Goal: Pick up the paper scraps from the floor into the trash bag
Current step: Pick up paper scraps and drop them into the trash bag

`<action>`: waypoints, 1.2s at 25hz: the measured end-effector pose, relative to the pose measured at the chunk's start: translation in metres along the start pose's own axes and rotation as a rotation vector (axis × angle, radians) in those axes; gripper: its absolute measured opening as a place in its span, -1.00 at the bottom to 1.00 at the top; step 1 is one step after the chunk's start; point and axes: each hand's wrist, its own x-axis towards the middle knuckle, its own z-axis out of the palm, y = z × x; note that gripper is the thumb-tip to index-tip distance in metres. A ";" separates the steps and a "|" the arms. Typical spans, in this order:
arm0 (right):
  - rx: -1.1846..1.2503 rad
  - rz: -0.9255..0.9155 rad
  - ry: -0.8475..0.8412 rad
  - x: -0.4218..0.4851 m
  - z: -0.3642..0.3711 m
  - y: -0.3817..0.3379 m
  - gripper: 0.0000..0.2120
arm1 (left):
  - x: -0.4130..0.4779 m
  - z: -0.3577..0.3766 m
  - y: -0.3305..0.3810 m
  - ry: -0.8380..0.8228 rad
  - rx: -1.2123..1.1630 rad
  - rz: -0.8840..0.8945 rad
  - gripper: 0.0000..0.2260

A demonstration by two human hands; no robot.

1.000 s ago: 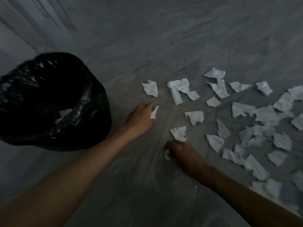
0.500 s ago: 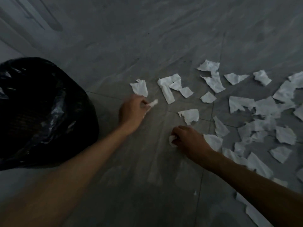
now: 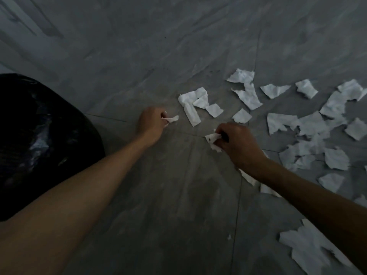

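Several white paper scraps (image 3: 309, 128) lie scattered over the grey floor at the right. My left hand (image 3: 151, 124) is closed around scraps, and one white scrap (image 3: 172, 119) sticks out of its fingers. My right hand (image 3: 238, 141) is closed on crumpled scraps (image 3: 212, 138) just above the floor. An L-shaped cluster of scraps (image 3: 193, 105) lies between and beyond both hands. The black trash bag (image 3: 39, 135) stands at the left edge, to the left of my left forearm; its opening is not in view.
The grey marbled tile floor (image 3: 178, 56) stretches bare beyond the scraps. A pale wall or door base (image 3: 17, 42) runs along the far left. More scraps (image 3: 309, 249) lie under my right forearm near the lower right.
My left hand moved forward and took up the scrap that lay by its fingers. My right hand moved up and right and closed on the scrap ahead of it. The view shifted rightward.
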 end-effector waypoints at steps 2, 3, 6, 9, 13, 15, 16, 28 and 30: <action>-0.042 0.013 0.007 0.012 0.003 0.007 -0.87 | -0.020 -0.007 0.006 -0.007 -0.083 -0.029 -0.92; -0.083 0.020 -0.028 0.015 0.007 0.008 -0.87 | -0.033 -0.014 0.010 -0.017 -0.120 -0.035 -0.91; -0.213 0.035 -0.149 0.012 0.023 0.006 -0.91 | -0.067 -0.043 0.024 -0.078 -0.143 0.003 -0.87; -0.214 0.083 -0.172 0.002 0.029 -0.005 -0.92 | -0.095 -0.090 0.034 -0.137 -0.121 0.078 -0.89; -0.065 0.122 -0.159 0.002 0.019 -0.050 -0.90 | -0.139 -0.168 0.034 0.020 -0.213 0.185 -0.96; 0.080 0.091 -0.101 0.005 0.011 -0.091 -0.85 | -0.155 -0.207 0.019 0.213 -0.252 0.214 -0.96; 0.160 0.056 -0.075 0.006 0.006 -0.115 -0.84 | -0.158 -0.223 0.006 0.311 -0.237 0.202 -0.95; 0.473 -0.336 -0.142 0.034 0.023 -0.345 -0.83 | -0.160 -0.246 -0.151 0.247 0.044 -0.304 -0.58; 0.294 -0.399 -0.235 0.040 0.030 -0.349 -0.80 | -0.163 -0.248 -0.152 0.275 0.021 -0.284 -0.61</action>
